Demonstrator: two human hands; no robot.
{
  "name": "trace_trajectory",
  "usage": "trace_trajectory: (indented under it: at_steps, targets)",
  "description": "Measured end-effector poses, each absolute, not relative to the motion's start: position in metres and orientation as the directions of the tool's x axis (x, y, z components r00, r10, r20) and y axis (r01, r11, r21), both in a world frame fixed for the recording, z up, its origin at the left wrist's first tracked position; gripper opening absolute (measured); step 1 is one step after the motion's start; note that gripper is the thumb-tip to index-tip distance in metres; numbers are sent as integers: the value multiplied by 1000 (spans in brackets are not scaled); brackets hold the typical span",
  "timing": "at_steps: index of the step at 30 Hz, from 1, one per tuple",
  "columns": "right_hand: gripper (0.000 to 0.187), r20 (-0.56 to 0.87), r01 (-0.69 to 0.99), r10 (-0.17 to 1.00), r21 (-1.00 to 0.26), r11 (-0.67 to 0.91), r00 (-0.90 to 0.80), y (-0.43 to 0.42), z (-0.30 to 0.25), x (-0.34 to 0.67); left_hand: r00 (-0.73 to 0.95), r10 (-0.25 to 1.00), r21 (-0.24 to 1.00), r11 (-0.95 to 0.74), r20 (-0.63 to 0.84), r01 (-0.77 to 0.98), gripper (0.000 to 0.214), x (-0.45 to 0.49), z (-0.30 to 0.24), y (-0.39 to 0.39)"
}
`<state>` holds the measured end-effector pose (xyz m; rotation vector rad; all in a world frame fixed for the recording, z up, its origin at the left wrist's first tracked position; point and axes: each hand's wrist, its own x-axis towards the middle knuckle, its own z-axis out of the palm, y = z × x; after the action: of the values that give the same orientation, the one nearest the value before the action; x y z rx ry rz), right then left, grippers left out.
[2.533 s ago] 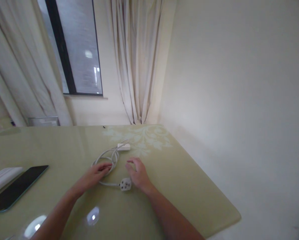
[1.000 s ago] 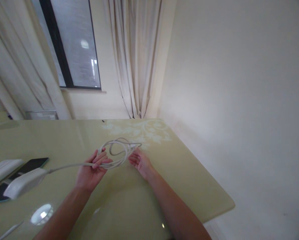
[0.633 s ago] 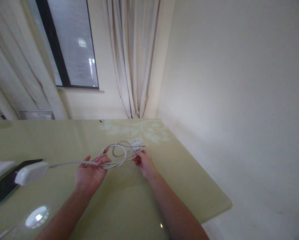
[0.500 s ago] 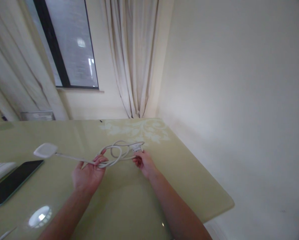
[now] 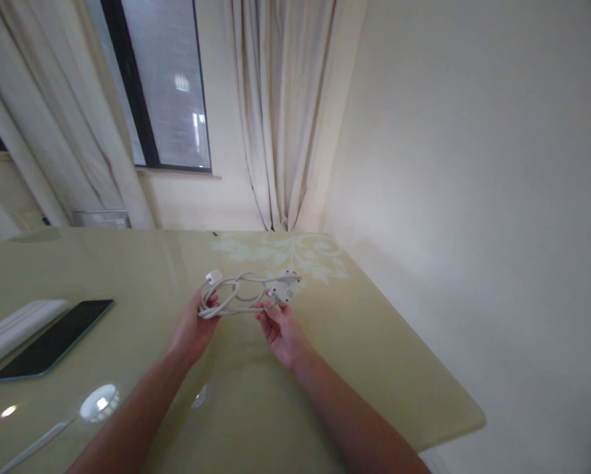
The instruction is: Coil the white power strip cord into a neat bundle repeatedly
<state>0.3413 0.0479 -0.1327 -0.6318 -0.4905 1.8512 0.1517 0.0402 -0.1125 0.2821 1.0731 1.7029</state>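
Observation:
A looped white cord point(image 5: 236, 280) is stretched between both hands above the table. My left hand point(image 5: 196, 329) is closed around the left side of its loops. A small white end piece point(image 5: 215, 276) of the cord sticks up just above those fingers. On the right, my right hand point(image 5: 282, 332) pinches the cord near a white block point(image 5: 285, 288) with small dark spots. The block tilts up beyond the fingertips; its exact kind is unclear.
A glossy pale-green table point(image 5: 374, 368) meets a white wall on the right. To the left lie a flat black slab point(image 5: 55, 339) and a long white object point(image 5: 18, 329). A thin white strip point(image 5: 33, 451) is at the lower left. Curtains point(image 5: 285, 118) hang beyond.
The white end piece, earlier extended far left, is now close above my left hand. The spotted block has turned and shows more of its face. The view has shifted slightly left.

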Motion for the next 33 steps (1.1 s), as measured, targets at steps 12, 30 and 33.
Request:
trace_trajectory:
  at_steps: [12, 30, 33]
  targets:
    - [13, -253, -721, 945, -614, -321, -205, 51, -125, 345, -130, 928, 885, -282, 350, 370, 38, 163, -144, 39]
    - [54, -134, -441, 991, -891, -110, 23, 81, -125, 384, -401, 837, 885, -189, 371, 425, 50, 155, -139, 33]
    - [58, -84, -383, 986, -914, -133, -141, 80, -119, 394, -444, 810, 886, -186, 383, 425, 34, 153, -137, 32]
